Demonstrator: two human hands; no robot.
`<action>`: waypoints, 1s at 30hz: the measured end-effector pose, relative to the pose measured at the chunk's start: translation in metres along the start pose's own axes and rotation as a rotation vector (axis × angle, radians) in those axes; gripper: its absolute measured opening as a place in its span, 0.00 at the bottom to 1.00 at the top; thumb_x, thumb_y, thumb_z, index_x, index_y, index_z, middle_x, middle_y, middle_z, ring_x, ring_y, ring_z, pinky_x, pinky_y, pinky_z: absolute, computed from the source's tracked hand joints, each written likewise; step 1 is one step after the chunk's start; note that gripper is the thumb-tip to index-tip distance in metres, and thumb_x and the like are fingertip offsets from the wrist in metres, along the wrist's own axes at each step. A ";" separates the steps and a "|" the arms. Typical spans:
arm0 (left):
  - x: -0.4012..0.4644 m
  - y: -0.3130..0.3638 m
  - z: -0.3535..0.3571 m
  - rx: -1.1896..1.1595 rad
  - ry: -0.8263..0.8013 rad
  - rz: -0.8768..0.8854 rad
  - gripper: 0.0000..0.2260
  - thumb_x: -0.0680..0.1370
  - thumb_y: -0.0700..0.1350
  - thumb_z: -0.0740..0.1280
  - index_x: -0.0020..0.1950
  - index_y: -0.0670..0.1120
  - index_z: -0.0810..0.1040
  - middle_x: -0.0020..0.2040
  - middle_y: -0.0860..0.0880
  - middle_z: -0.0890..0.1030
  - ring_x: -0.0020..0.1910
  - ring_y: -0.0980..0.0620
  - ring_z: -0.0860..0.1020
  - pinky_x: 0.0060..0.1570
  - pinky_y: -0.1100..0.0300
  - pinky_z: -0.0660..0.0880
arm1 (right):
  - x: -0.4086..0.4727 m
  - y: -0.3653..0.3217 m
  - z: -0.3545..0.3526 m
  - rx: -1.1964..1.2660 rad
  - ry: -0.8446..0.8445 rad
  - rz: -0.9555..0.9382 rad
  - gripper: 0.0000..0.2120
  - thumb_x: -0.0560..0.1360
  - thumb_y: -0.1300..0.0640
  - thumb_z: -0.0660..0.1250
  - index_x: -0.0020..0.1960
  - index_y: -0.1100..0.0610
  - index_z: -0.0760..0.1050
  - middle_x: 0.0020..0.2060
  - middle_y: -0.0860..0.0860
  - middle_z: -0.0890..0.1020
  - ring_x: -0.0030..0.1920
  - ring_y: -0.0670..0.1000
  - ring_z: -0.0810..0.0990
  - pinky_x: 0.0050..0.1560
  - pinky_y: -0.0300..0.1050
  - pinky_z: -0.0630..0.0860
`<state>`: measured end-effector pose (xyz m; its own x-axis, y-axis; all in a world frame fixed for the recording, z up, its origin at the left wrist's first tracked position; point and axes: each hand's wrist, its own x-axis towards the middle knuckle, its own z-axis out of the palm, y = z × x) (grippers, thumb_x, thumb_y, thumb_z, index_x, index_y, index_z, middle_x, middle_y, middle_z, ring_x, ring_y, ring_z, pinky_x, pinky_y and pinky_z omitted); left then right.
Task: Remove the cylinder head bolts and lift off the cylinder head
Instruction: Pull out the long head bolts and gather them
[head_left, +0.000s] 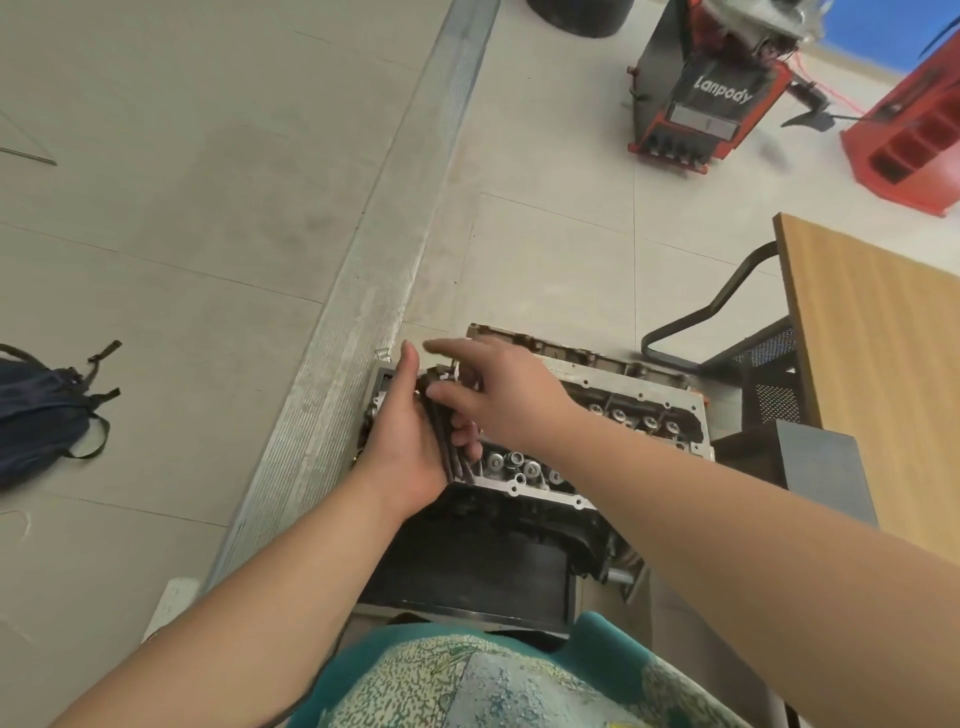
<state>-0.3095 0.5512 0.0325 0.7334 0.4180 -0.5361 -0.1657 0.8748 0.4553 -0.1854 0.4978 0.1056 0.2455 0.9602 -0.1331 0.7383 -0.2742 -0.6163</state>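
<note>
Since the left hand (410, 441) grips a bundle of head bolts (451, 451) with the right hand (498, 389) open-fingered just above, bolts look mostly out; cylinder head (613, 400) not yet lifted.

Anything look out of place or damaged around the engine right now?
Nothing stands out. The left hand holds a bundle of long dark bolts over the cylinder head; the right hand reaches to them.

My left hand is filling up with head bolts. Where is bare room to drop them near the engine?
Bare floor tile lies beyond the cylinder head, between the metal floor strip and the black chair frame. More lies left of the strip, before the dark bag. It is crowded right of the engine, by the wooden table.
</note>
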 end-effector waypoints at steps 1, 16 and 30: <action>-0.002 -0.002 -0.005 -0.029 0.016 -0.009 0.32 0.73 0.75 0.70 0.51 0.45 0.85 0.35 0.48 0.70 0.32 0.50 0.67 0.34 0.54 0.68 | -0.003 0.006 0.006 0.083 0.042 0.055 0.18 0.81 0.43 0.67 0.70 0.43 0.75 0.42 0.42 0.82 0.41 0.41 0.83 0.45 0.42 0.80; -0.012 -0.001 -0.060 -0.056 0.329 -0.007 0.03 0.83 0.41 0.68 0.51 0.44 0.82 0.37 0.49 0.79 0.32 0.52 0.75 0.40 0.55 0.72 | -0.015 0.038 0.086 0.100 -0.048 0.723 0.20 0.74 0.40 0.72 0.37 0.57 0.83 0.32 0.51 0.85 0.36 0.54 0.84 0.37 0.48 0.80; 0.000 0.013 -0.027 0.449 0.117 0.133 0.08 0.81 0.44 0.72 0.54 0.42 0.88 0.52 0.35 0.86 0.50 0.40 0.85 0.56 0.43 0.82 | -0.024 -0.009 0.001 0.060 0.134 0.285 0.12 0.69 0.40 0.66 0.36 0.48 0.74 0.27 0.43 0.79 0.27 0.44 0.78 0.27 0.36 0.70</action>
<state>-0.3292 0.5694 0.0196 0.6414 0.5668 -0.5170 0.0664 0.6304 0.7734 -0.1984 0.4772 0.1133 0.5205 0.8287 -0.2056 0.5904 -0.5233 -0.6145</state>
